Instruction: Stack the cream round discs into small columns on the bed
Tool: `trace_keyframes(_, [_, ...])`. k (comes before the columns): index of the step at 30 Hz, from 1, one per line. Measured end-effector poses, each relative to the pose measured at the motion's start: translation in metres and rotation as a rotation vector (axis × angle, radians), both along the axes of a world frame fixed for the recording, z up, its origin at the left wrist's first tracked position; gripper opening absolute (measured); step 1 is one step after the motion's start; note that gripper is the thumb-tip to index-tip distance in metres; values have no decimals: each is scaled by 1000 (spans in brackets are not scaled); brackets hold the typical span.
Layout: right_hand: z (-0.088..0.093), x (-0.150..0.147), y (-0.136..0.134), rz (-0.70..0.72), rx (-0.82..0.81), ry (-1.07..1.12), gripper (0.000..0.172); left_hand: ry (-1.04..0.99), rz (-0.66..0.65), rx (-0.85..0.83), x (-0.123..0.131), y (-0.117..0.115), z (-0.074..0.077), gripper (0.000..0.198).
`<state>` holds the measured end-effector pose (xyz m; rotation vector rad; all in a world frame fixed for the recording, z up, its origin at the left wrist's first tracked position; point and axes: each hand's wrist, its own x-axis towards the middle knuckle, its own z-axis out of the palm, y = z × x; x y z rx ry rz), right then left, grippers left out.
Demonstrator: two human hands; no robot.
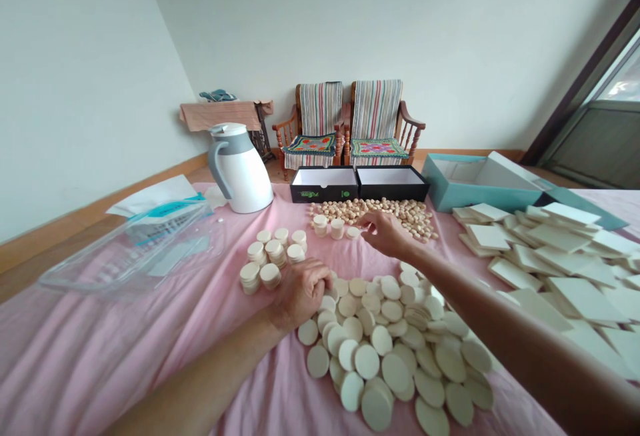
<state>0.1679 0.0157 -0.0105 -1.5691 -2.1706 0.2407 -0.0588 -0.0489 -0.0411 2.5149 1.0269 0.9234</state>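
- Currently we see the left hand loosely curled, fingers bent, at the left edge of the disc pile; can't tell whether it grips anything.
- Right hand reaches farther out, palm down, fingers bent and tips close together; we can't tell if something is pinched.
- Its tips are just beside the low disc stack, at the near edge of the wooden beads.
- 2 taller disc stacks stand left of that low stack, same row.
- Loose discs lie heaped nearest us, between the 2 forearms, many overlapping.
- We count about 8 more stacks, grouped left of the left hand, upright.
- All on pink cloth.
- Behind the beads: 2 open black boxes, side by side.
- Right: teal box, square tiles piled in front.
- Left: white-grey jug, clear plastic container.
- Back wall: 2 wooden chairs.
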Motion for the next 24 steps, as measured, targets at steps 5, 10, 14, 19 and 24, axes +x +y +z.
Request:
trace_keyframes(5, [30,29,-49,274,-313,-145,17,-12,13,-8,1,0,-1,25])
trace_keyframes(10, [33,34,-82,337,-359,-156,32,11,5,14,1,-1,2,24])
trace_keyframes(14, [25,31,-86,358,-311,-125,35,19,13,25,1,-1,2,24])
trace_keyframes(19, [22,33,-85,416,-292,-102,35,16,19,28,2,0,1,23])
trace_keyframes(24, [20,32,-81,431,-244,-133,34,-1,7,7,1,-1,1,23])
